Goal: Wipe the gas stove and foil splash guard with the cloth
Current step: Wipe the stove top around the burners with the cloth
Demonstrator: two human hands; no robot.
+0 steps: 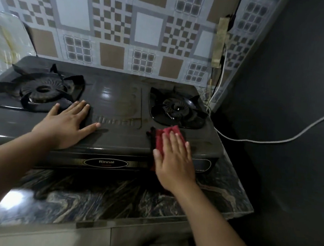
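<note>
A dark two-burner gas stove (pixel 116 100) stands on a marbled counter. Its left burner (pixel 41 90) and right burner (pixel 177 108) carry black pan supports. My left hand (pixel 68 121) lies flat with fingers spread on the stove top, just right of the left burner. My right hand (pixel 174 158) presses a red cloth (pixel 166 133) flat onto the stove's front right, below the right burner; most of the cloth is hidden under the palm. A foil splash guard (pixel 7 38) rises at the far left, blurred. The patterned checkered wall covering (pixel 114 31) stands behind the stove.
A white cable (pixel 272 140) runs from the back wall across the dark right-hand wall. A taped strip (pixel 220 42) hangs on the wall near the corner. The marbled counter (pixel 112 196) extends in front of the stove to its front edge.
</note>
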